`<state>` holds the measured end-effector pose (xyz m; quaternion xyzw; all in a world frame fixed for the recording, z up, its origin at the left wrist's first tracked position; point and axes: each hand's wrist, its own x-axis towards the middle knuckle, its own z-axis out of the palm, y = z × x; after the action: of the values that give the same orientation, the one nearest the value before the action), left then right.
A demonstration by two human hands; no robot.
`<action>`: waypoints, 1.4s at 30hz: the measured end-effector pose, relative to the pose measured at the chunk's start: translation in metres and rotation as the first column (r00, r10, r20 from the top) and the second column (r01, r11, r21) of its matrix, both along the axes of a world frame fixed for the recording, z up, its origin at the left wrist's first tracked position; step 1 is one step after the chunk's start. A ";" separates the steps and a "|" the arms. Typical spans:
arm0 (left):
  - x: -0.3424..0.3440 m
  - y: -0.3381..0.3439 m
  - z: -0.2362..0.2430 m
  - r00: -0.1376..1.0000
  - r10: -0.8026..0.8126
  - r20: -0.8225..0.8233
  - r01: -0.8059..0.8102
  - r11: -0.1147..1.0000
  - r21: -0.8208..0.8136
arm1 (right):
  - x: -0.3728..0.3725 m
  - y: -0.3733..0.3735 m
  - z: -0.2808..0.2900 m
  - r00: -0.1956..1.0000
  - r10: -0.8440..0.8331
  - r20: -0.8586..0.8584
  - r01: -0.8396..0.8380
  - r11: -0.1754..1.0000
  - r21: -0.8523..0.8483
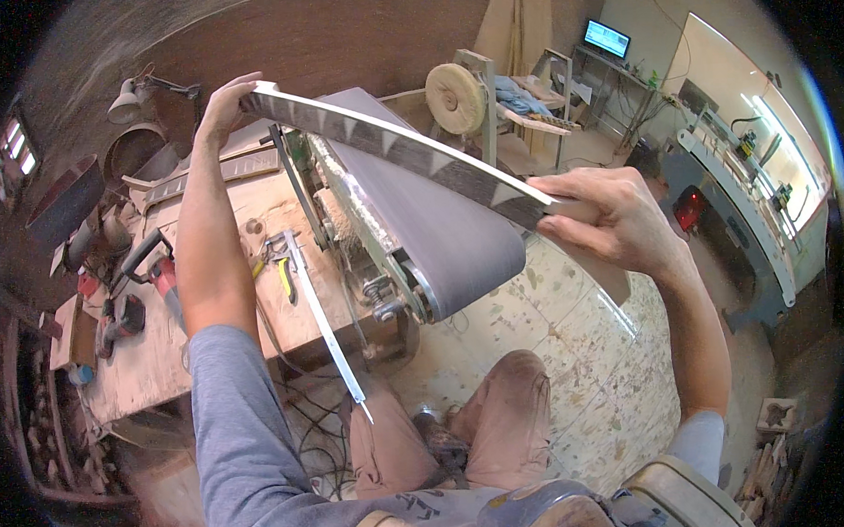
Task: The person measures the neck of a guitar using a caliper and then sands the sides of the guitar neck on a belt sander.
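A long dark strip [395, 145] with pale triangular inlays and a white upper edge slants down from left to right in front of me. My left hand [228, 108] is closed around its far left end. My right hand [615, 215] pinches its right end between thumb and fingers. Behind and below the strip stands a belt sander with a wide grey belt [430, 221]. The strip overlaps the belt in view; I cannot tell whether they touch.
A dusty workbench [147, 366] at left carries a red-and-black power tool [165, 282], yellow-handled pliers [286, 280] and a long metal bar [324, 327] jutting past its edge. Cables lie on the floor below. At back stand a round wheel [454, 99], a lit monitor [607, 39] and a machine [736, 206].
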<state>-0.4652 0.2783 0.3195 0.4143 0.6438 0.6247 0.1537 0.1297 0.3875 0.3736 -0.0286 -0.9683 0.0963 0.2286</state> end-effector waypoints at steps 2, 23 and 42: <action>-0.014 0.003 0.005 1.000 -0.021 -0.002 0.021 1.000 -0.010 | -0.013 0.003 -0.002 1.000 0.025 -0.016 -0.026 1.000 -0.018; 0.163 -0.008 0.028 0.572 -0.188 -0.799 0.074 0.981 -0.178 | 0.202 0.001 -0.002 0.934 -0.357 -0.013 0.356 0.934 -0.043; 0.183 0.006 0.065 0.498 -0.294 -0.816 -0.143 0.900 -0.412 | 0.201 0.010 0.003 0.941 -0.336 0.033 0.337 0.939 -0.072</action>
<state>-0.2819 0.2839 0.3846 0.6540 0.7338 0.1682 -0.0737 0.3305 0.3975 0.3762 -0.2033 -0.9471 0.0926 0.2306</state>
